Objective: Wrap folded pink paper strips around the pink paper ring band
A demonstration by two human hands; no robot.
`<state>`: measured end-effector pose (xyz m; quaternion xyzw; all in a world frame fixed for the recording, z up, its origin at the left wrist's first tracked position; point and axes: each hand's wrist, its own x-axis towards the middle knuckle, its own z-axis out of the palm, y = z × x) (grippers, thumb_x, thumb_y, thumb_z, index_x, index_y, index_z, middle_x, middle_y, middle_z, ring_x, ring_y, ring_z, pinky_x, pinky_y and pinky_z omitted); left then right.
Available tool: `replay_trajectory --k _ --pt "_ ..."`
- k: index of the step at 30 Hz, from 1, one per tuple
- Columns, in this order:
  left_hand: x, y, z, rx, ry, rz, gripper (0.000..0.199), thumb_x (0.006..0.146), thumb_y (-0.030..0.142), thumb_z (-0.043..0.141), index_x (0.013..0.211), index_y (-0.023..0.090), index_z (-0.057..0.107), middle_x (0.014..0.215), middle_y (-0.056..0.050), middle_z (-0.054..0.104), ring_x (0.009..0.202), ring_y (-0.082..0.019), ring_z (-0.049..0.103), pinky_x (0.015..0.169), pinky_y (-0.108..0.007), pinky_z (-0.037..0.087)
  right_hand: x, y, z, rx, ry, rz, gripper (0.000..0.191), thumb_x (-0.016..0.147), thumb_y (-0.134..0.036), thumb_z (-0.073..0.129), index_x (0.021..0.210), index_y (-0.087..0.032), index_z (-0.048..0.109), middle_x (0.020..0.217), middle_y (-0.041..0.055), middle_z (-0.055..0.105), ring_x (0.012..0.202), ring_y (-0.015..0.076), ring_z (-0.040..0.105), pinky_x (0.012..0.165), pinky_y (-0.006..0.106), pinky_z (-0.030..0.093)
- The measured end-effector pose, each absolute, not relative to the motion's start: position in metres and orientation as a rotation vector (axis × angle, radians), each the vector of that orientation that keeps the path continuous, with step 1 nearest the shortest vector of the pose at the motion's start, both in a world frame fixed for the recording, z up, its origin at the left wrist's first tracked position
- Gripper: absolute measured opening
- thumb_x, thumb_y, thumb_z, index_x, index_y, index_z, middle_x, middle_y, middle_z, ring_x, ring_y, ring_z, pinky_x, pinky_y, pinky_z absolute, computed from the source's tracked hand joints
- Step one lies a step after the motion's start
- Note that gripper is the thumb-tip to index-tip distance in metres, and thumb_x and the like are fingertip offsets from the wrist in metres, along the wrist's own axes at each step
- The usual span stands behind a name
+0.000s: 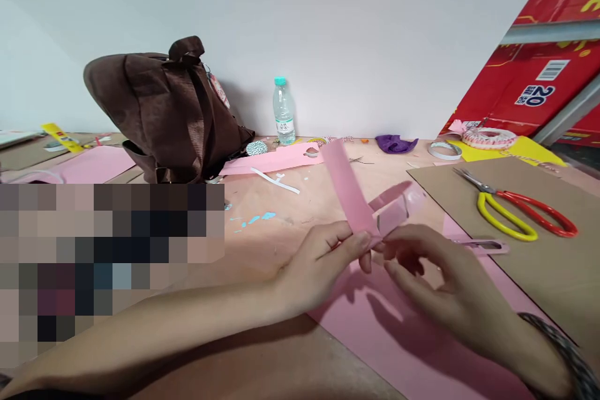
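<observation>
My left hand (323, 259) pinches a pink paper strip (345, 184) between thumb and fingers, its long end pointing up and away. Close to the pinch, part of the pink paper bends into a loop (394, 214) with a shiny, clear patch that looks like tape. My right hand (434, 281) has its fingers curled against the lower right of the paper, thumb and forefinger near the join; what the fingertips grip is partly hidden. Below both hands lies a large pink sheet (375, 337). Right of my right hand is a pink utility knife (485, 246).
Scissors (492, 190) with red and yellow handles lie on brown cardboard (553, 262). A water bottle (283, 114) and brown backpack (164, 106) stand by the wall. Further back are a tape roll (444, 150), purple scrap (396, 144) and white strips (275, 180). Red boxes (525, 87) stand right.
</observation>
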<state>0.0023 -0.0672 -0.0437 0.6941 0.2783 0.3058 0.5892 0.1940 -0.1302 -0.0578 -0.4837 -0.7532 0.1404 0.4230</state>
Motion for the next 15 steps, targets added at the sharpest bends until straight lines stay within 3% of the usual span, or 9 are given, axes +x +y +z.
replay_trajectory --k 2,4,7,11,15 --pt "0.002 -0.068 -0.046 1.575 0.607 0.547 0.038 0.091 0.044 0.05 0.07 0.014 0.061 0.07 -0.002 0.06 0.069 -0.013 0.06 0.064 -0.022 0.047 0.194 -0.12 -0.07 -1.101 -1.817 0.626 0.035 0.091 -0.019 0.054 0.124 -0.027 0.048 0.082 0.0008 0.061 0.066 0.0142 0.059 0.058 0.026 0.052" --pt "0.002 -0.07 -0.049 1.517 0.573 0.429 0.041 0.089 0.05 0.051 0.074 0.013 0.062 0.066 -0.002 0.058 0.06 -0.013 0.058 0.054 -0.023 0.045 0.198 -0.113 -0.074 -0.919 -1.773 0.769 0.045 0.091 -0.022 0.057 0.132 -0.032 0.041 0.105 0.0041 0.06 0.088 0.0178 0.062 0.076 0.032 0.055" --pt "0.004 -0.072 -0.051 1.494 0.512 0.332 0.045 0.088 0.054 0.05 0.071 0.013 0.059 0.064 -0.003 0.058 0.054 -0.012 0.055 0.054 -0.024 0.045 0.206 -0.109 -0.068 -0.745 -1.832 0.835 0.031 0.09 -0.022 0.062 0.117 -0.037 0.057 0.127 0.0016 0.05 0.115 0.0207 0.052 0.091 0.035 0.051" --pt "0.007 -0.072 -0.048 1.543 0.483 0.233 0.04 0.089 0.048 0.05 0.071 0.014 0.061 0.059 -0.002 0.058 0.053 -0.011 0.053 0.055 -0.023 0.046 0.211 -0.109 -0.065 -0.75 -1.932 0.693 0.024 0.088 -0.021 0.065 0.105 -0.038 0.068 0.129 0.0003 0.046 0.104 0.0176 0.056 0.086 0.032 0.053" --pt "0.006 -0.071 -0.044 1.628 0.604 0.192 0.038 0.09 0.043 0.05 0.066 0.015 0.059 0.058 0.0 0.058 0.056 -0.011 0.055 0.057 -0.023 0.044 0.212 -0.108 -0.075 -0.991 -1.908 0.287 0.014 0.086 -0.024 0.063 0.09 -0.031 0.074 0.123 0.0036 0.049 0.112 0.024 0.05 0.087 0.039 0.051"
